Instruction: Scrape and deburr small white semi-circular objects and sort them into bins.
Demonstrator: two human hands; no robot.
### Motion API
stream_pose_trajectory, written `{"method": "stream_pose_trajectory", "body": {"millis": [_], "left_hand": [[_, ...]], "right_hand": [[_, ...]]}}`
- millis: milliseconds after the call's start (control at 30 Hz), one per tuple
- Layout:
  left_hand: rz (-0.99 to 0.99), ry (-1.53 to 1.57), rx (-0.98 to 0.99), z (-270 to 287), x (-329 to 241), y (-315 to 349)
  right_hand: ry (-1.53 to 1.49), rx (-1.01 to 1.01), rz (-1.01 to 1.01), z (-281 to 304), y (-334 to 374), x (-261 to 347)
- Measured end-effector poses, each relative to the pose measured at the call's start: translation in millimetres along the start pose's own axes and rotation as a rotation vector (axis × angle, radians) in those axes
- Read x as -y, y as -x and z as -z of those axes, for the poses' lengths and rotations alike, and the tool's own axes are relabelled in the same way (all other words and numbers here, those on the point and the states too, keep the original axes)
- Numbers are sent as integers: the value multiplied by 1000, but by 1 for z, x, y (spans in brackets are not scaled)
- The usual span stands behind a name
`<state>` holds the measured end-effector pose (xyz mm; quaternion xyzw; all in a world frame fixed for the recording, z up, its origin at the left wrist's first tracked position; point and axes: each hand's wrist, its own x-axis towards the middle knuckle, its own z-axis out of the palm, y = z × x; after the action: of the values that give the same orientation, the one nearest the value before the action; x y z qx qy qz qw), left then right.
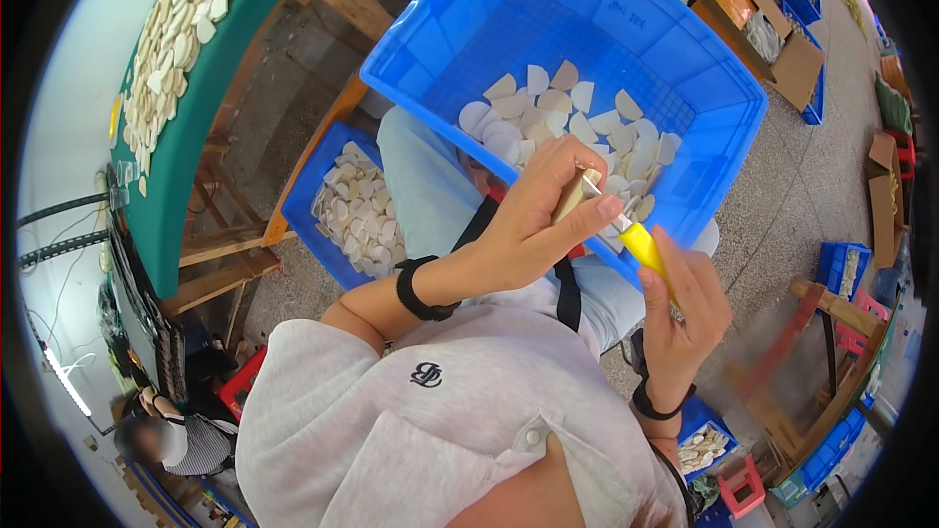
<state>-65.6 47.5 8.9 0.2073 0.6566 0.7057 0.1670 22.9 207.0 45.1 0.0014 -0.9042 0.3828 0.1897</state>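
My left hand (543, 210) grips a small tan wedge-shaped piece (570, 196) between thumb and fingers, held over my lap. My right hand (685, 308) is closed around a yellow-handled knife (644, 246), whose blade reaches up to the piece. Just beyond both hands sits a large blue plastic crate (685, 49) holding several pale, flat, rounded pieces (562, 122). Black bands circle both wrists.
A smaller blue crate (303, 186) of the same pale pieces stands to the left on the floor. A green-edged table (186, 137) with more pieces is at far left. Wooden stools, cardboard boxes (782, 39) and other blue bins lie to the right. Another person sits at lower left.
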Motion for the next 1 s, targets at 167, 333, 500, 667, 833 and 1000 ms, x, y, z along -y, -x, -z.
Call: {"method": "stream_pose_trajectory", "body": {"millis": [167,333,500,667,833,1000], "left_hand": [[-45,-48,-52,-2,0,0],[-85,-88,-83,-1,2,1],[-67,-82,-96,-1,1,3],[-38,-41,-109,-1,4,5],[-102,-90,-130,-1,9,4],[-162,-168,-191,-2,16,5]], "right_hand": [[20,0,23,0,1,-2],[45,5,43,-1,0,0],[76,-5,76,-2,1,-2],[94,-10,106,-4,0,-2],[106,-20,121,-7,0,-3],[107,-45,133,-13,0,-4]]}}
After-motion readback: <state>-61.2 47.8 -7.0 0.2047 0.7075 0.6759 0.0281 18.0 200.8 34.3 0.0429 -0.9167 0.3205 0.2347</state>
